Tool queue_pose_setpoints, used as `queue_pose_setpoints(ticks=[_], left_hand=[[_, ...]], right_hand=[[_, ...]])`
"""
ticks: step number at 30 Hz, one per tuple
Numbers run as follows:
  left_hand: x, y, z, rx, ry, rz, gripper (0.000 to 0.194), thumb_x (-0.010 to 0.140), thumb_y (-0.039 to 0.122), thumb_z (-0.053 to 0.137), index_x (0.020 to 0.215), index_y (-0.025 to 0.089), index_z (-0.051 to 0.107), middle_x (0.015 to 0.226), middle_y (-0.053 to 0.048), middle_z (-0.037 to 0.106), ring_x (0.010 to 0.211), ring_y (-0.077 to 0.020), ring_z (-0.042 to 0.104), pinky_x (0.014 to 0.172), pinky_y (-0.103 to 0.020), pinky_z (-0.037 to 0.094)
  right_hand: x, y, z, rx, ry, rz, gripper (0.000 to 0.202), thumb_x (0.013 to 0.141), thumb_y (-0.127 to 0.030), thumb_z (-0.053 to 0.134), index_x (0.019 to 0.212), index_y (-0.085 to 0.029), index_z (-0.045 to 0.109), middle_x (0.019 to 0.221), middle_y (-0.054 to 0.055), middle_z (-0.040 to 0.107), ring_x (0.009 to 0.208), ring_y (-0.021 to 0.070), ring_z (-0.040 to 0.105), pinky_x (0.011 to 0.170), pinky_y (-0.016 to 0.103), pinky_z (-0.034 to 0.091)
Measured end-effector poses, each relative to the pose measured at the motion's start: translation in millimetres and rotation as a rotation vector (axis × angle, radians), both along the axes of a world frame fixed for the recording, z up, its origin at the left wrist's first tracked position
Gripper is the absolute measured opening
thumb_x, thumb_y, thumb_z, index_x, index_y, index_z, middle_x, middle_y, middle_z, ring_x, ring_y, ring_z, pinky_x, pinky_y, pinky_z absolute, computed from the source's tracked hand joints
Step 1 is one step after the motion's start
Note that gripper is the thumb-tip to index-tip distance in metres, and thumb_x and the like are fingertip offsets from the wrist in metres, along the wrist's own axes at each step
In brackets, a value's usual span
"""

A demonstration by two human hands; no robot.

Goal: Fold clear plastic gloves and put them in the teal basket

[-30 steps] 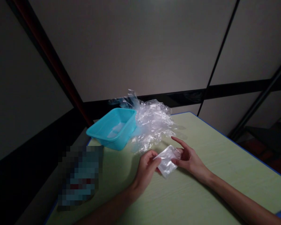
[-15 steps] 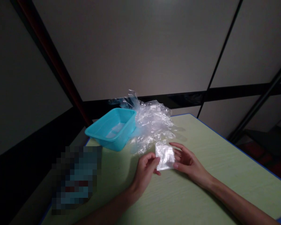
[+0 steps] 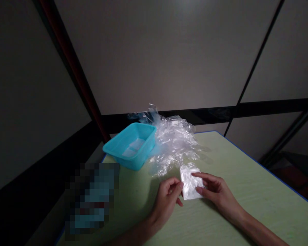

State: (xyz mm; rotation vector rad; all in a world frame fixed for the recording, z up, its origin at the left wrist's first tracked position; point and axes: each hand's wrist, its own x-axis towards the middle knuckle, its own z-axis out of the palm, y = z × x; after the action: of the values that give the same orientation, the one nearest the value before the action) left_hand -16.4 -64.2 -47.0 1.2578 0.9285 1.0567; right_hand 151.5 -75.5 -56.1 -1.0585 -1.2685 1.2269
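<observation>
A small, shiny square of folded clear plastic (image 3: 190, 186) is between my two hands, above the green table. My left hand (image 3: 168, 198) pinches its left edge between thumb and fingers. On its right side, my right hand (image 3: 215, 191) has the thumb and index finger on the front surface, with the other fingers partly hidden behind. Just beyond the square lies a loose heap of crumpled clear plastic (image 3: 176, 136).
A turquoise basket (image 3: 143, 155) with flat pale pieces inside stands left of the heap. A pixelated blue-green item (image 3: 94, 198) lies at the table's left edge. The green table (image 3: 228, 157) has a blue rim, and pale panels (image 3: 164, 58) rise behind it.
The view has shifted, so everything sits lower and further right. My right thumb and index finger have moved from the square's right edge onto its front surface. My left hand keeps its pinch.
</observation>
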Motion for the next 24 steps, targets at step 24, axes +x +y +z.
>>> queue_pose_setpoints(ticks=[24], left_hand=[[-110.6, 72.0, 54.7, 0.141, -0.170, 1.308, 0.047, 0.049, 0.013, 0.075, 0.083, 0.020, 0.042, 0.067, 0.009, 0.041, 0.057, -0.0069, 0.042, 0.056, -0.019, 0.037]], right_hand=[[-7.6, 70.8, 52.4, -0.218, 0.100, -0.026, 0.033, 0.055, -0.034, 0.076, 0.087, -0.028, 0.070, 0.092, 0.004, 0.067, 0.071, 0.0177, 0.057, 0.063, 0.028, 0.044]])
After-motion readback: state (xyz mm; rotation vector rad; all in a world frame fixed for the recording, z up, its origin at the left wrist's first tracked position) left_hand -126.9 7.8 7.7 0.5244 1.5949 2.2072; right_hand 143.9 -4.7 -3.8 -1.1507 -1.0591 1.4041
